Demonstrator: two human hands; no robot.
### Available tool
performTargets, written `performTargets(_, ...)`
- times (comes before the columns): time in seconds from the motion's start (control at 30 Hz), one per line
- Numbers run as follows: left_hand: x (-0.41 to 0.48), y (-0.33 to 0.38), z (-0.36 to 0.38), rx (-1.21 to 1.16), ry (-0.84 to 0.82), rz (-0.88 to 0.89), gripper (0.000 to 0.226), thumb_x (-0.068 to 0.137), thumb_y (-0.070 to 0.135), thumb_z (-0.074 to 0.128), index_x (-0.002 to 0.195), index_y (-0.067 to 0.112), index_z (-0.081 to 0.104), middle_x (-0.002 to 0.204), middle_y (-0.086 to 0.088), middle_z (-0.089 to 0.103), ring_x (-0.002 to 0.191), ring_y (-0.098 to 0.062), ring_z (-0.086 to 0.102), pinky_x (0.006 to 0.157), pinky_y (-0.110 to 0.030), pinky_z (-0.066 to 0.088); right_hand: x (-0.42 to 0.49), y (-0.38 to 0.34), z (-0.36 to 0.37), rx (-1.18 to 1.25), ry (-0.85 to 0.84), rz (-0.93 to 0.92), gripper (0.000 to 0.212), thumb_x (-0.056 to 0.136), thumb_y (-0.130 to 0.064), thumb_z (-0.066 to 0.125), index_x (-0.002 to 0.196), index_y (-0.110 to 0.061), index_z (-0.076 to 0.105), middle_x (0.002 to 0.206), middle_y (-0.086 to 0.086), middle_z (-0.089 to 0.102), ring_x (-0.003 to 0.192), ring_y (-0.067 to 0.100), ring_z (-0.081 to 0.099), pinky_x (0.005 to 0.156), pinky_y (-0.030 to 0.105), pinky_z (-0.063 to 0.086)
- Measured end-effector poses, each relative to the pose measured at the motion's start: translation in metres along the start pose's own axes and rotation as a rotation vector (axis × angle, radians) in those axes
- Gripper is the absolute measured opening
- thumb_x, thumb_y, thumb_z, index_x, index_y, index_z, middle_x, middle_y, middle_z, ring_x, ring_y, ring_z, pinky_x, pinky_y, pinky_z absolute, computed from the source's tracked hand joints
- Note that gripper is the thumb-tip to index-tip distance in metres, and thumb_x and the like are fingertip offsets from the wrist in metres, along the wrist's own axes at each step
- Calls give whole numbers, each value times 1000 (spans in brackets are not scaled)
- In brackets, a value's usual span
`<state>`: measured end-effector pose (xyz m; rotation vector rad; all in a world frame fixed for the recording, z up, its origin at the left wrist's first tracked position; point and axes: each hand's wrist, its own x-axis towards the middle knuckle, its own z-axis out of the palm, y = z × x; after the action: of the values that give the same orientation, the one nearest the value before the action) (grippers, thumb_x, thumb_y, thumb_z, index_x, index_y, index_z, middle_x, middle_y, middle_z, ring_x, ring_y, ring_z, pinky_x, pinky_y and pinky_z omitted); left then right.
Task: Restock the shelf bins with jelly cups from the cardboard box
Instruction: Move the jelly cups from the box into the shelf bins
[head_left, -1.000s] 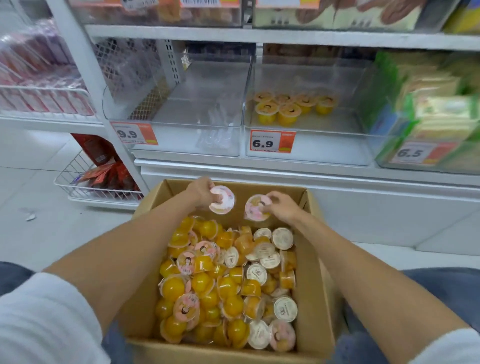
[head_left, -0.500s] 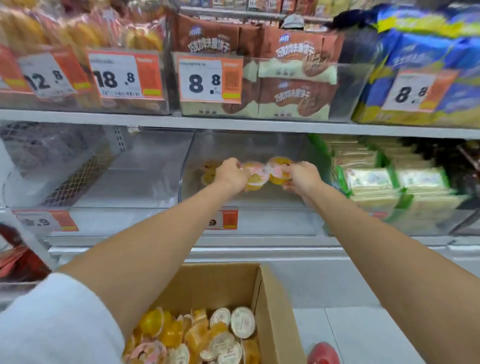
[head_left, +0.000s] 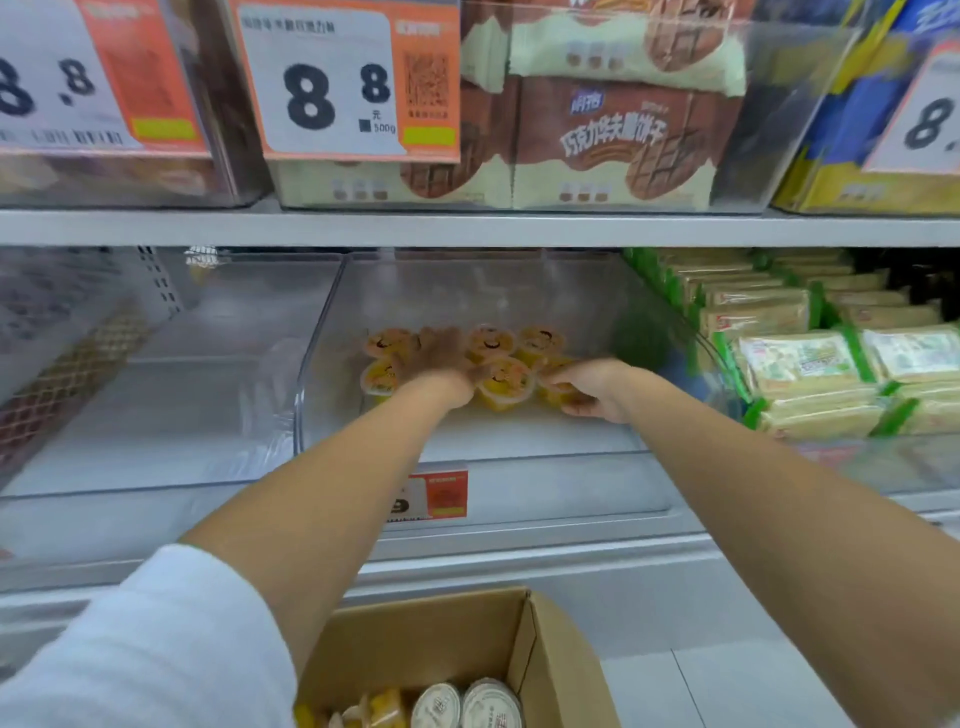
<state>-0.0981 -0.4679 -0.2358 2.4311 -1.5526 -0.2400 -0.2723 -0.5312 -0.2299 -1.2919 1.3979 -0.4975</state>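
Note:
Both my hands reach into the middle clear shelf bin (head_left: 545, 457). Several yellow jelly cups (head_left: 540, 340) with cartoon lids stand at its back. My left hand (head_left: 441, 366) is blurred, its fingers spread flat over the left cups. One jelly cup (head_left: 506, 382) stands just by its thumb, apart from the fingers. My right hand (head_left: 592, 387) curls around another jelly cup (head_left: 557, 396), mostly hidden under its fingers, low on the bin floor. The cardboard box (head_left: 415, 644) sits below at the bottom edge, with more jelly cups (head_left: 488, 706) showing inside.
A second clear bin (head_left: 156, 415) stands to the left with nothing visible in it. Green-edged snack packs (head_left: 810, 364) fill the bin on the right. A shelf board (head_left: 467, 226) with biscuit packs (head_left: 613, 135) hangs close above. An orange price tag (head_left: 431, 496) is on the bin front.
Both hands went from the box up into the middle bin with a cup each, then lowered to the bin floor. The left hand's fingers have spread and a cup now stands beside it.

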Motion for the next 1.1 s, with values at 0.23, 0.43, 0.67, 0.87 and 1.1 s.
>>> performTargets(0.23,-5,-18,0,165,-177,58,67,95,65,11,152,37,-10,161,-5,-15,147,-31,-16,115,-61,-5,-3,-6,19,14,30,-11,31,86,-12,70,115,-11,60,124,5,62,115,18,57,92,34,54)
performTargets(0.43,-5,-24,-1,193,-264,121,74,92,69,5,150,31,-20,158,-3,-27,145,-25,-25,116,-55,-12,-5,-3,13,54,97,-51,29,92,-10,61,120,-13,53,127,8,55,118,23,55,92,37,54)
performTargets(0.67,-18,-20,-13,85,-162,117,67,97,62,16,153,33,-4,162,-2,-13,149,-25,-12,119,-53,-4,-2,0,13,-649,227,-225,63,88,-48,59,140,-16,42,143,9,46,129,28,46,105,35,41)
performTargets(0.87,-33,-35,-17,301,-328,138,60,103,44,20,151,33,-14,160,0,-21,147,-29,-16,119,-51,1,2,2,29,-1180,-65,-541,65,88,-45,61,146,-37,33,154,6,30,138,34,31,112,44,33)
performTargets(1.1,-30,-37,-20,263,-491,111,70,98,61,14,154,22,-5,161,-5,-15,148,-28,-13,120,-44,-5,16,9,37,-1318,-131,-385,85,86,-52,50,147,-51,-9,163,5,-3,147,40,5,113,61,18)
